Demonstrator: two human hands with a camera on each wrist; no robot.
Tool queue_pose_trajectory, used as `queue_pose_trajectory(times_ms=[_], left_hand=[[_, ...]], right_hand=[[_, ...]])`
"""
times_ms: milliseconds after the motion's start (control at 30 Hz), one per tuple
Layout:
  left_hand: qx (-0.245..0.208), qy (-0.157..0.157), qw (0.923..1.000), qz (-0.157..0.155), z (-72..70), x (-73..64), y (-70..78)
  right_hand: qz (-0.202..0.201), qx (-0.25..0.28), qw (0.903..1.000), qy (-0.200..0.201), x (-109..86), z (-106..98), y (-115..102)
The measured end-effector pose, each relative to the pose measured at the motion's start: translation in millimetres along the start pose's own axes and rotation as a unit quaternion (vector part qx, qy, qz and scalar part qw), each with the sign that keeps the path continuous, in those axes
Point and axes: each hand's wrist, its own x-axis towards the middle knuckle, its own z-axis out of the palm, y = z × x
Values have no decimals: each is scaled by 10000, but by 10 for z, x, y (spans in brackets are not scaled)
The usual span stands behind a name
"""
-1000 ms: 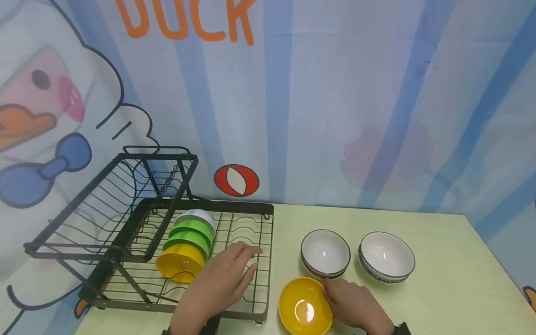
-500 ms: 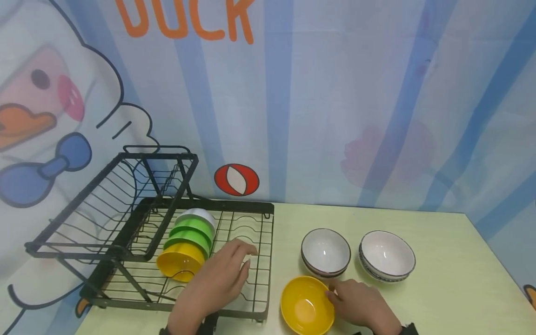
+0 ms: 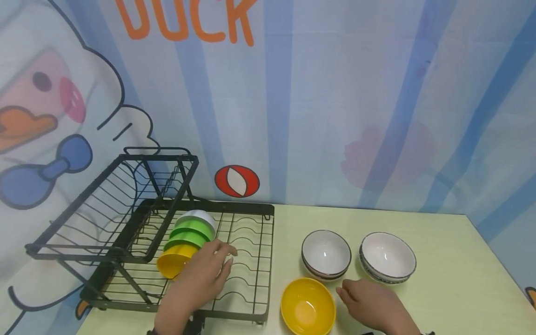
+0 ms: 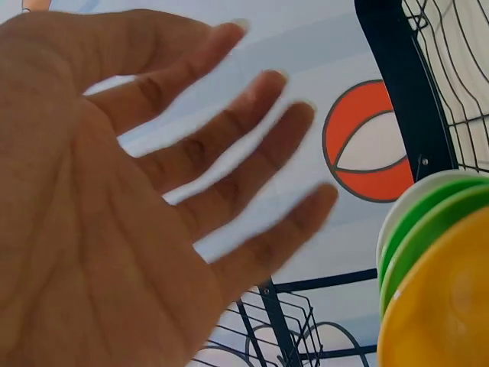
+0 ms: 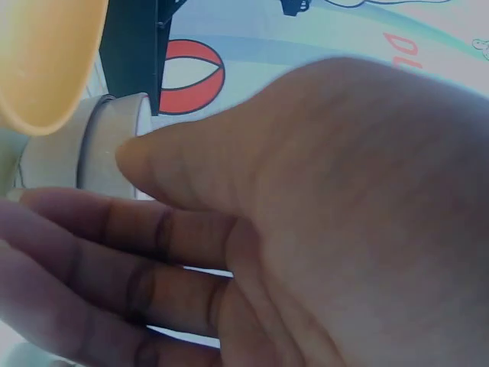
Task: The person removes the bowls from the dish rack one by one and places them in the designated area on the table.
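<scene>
My left hand (image 3: 200, 274) hovers over the black wire dish rack (image 3: 234, 205), overlapping the right side of a yellow bowl (image 3: 173, 261) in the head view. That bowl stands tilted on its side in a row with two green bowls (image 3: 186, 239) and a white bowl (image 3: 204, 217). In the left wrist view this hand's fingers (image 4: 260, 153) are spread and hold nothing. My right hand (image 3: 377, 304) is empty, fingers loosely bent, just right of another yellow bowl (image 3: 307, 307) that sits upright on the table. The right wrist view catches the edge of this yellow bowl (image 5: 46, 61).
Behind the upright yellow bowl stand stacked white bowls with a dark rim (image 3: 326, 253), and to their right more stacked white bowls with a patterned outside (image 3: 387, 256). A raised upper basket (image 3: 90, 204) rises over the rack's left side. A printed cloth (image 3: 318, 116) hangs behind the table.
My right hand has let go of the upright yellow bowl's rim and shifted right, away from it. My left hand has moved left over the rack, closer to the row of bowls.
</scene>
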Motion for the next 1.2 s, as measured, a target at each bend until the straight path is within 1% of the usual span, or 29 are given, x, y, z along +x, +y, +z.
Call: queue_pose_trajectory(times_ms=[100, 200, 300, 433, 567, 733, 900, 1033, 1200], left_hand=[[134, 103, 9998, -142, 3, -12, -50], [235, 154, 9992, -272, -1, -28, -104], [239, 62, 9985, -488, -17, -48, -150], [199, -127, 9975, -663, -42, -74, -206], [229, -234, 9969, -721, -54, -91, -253], [245, -308, 9960, -803, -58, -105, -297], [206, -330, 9953, -886, -54, -123, -330], [220, -359, 9947, -943, -45, -126, -354], [262, -261, 9954, -884, -44, -138, -387]], right_hand=[[-73, -48, 9999, 135, -31, -14, -1], [-94, -39, 9998, 164, -48, -26, -2], [-71, -14, 9999, 130, -50, -40, -6], [-12, 23, 10000, 18, -45, -54, -14], [42, 72, 9999, -101, -47, -62, -24], [50, 63, 9999, -127, -50, -62, -28], [20, 47, 9999, -128, -52, -57, -22], [5, 13, 10000, -49, -55, -53, -21], [53, 43, 9999, -90, -51, -62, -30]])
